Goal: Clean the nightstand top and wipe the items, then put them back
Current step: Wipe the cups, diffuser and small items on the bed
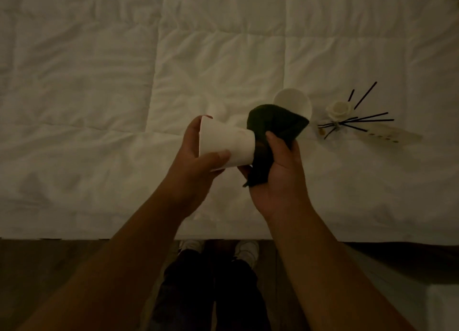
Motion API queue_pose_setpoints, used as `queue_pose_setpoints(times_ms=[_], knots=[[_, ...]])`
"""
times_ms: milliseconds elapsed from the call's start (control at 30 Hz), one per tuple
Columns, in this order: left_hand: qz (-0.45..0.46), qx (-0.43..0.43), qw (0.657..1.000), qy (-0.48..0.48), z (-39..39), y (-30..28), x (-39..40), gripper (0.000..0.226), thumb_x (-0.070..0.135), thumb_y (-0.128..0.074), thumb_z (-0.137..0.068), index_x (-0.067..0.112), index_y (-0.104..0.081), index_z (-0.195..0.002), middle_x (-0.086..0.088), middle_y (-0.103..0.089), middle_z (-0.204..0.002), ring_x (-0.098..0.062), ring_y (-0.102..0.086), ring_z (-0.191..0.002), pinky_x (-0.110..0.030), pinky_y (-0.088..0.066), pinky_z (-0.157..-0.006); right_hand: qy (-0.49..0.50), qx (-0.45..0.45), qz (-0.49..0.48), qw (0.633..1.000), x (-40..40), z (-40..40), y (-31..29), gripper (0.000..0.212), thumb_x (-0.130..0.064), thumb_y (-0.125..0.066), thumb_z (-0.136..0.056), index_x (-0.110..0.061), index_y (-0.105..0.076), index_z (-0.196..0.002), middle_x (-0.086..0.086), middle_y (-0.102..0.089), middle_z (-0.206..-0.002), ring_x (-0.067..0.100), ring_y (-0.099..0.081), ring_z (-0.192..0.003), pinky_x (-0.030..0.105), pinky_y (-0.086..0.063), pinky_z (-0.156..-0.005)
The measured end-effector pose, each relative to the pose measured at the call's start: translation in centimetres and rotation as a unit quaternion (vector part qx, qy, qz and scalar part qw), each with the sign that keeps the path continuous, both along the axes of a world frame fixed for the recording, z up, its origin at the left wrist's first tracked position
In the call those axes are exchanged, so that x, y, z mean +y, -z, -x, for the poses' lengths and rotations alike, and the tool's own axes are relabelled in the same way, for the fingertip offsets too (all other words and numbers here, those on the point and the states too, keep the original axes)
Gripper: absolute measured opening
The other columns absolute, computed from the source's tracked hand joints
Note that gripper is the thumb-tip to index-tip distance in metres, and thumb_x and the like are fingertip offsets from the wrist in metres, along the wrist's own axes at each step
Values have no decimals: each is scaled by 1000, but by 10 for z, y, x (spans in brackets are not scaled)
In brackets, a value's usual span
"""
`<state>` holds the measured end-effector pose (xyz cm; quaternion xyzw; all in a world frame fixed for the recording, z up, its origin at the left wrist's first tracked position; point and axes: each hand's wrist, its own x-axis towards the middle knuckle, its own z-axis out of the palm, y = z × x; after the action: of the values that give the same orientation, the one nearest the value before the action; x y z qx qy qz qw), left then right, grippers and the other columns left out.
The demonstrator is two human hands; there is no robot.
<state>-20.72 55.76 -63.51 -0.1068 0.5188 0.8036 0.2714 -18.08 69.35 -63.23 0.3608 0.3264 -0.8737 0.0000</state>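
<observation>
So the left hand (198, 154) has a white cup (224, 145) tipped on its side over the bed (87, 82), grip wrapped around the wide rim end, while the right hand (278, 176) is clenched on a dark cloth (272, 127) pressed against the cup's base. Main worry imo: the cup looks thin, so squeezing too hard while rubbing could crush or dent it, and a loose hold could let it pop out onto the bed. Also the second cup (294, 102) sits just behind the cloth, and the diffuser (339, 118) with its dark sticks lies on its side to the right. A careless swing of the cloth could knock that cup over, and the diffuser might leak on the white bedding. Lighting's dim too, so missed spots are likely.
</observation>
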Motion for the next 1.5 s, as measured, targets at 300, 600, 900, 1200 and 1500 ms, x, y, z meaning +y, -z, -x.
queue_pose_setpoints(times_ms=[300,600,900,1200,1500], knots=[[-164,-207,954,-139,-8,-4,19,77,27,-67,-66,10,-44,-138,-15,-54,-121,-27,-57,-98,-32,-49,-83,10,92,-26,995,-2,-9,-9,41,-15,-59,-85,-31,-58,-123,2,-66,-121,24,-62,-113,44,-52,-90],[-56,-7,997,-46,-8,8,7,73,15,-71,-70,26,-38,-134,-21,-46,-128,-35,-59,-111,-38,-51,-85,-98,157,-345,920,7,-7,-27,55,-10,-72,-77,-30,-49,-123,-7,-58,-122,12,-57,-116,33,-54,-88],[145,168,971,93,6,-11,-7,86,14,-77,-63,47,-30,-126,-1,-44,-120,-18,-61,-99,-36,-58,-68,-261,88,-434,857,27,17,-36,32,-26,-67,-85,-50,-58,-105,-19,-63,-103,2,-60,-101,34,-55,-87],[112,104,985,85,14,-15,4,88,7,-79,-63,45,-32,-127,-10,-47,-126,-30,-61,-104,-39,-56,-74,-297,211,-611,703,36,4,-32,35,-27,-61,-89,-12,-63,-121,9,-62,-122,17,-59,-107,34,-50,-93],[-32,77,996,21,14,-24,18,80,14,-73,-62,24,-28,-128,-13,-42,-127,-26,-56,-114,-33,-50,-84,-197,84,-616,758,36,-45,2,35,-21,-68,-86,-19,-61,-120,0,-58,-125,9,-55,-113,24,-44,-100]])
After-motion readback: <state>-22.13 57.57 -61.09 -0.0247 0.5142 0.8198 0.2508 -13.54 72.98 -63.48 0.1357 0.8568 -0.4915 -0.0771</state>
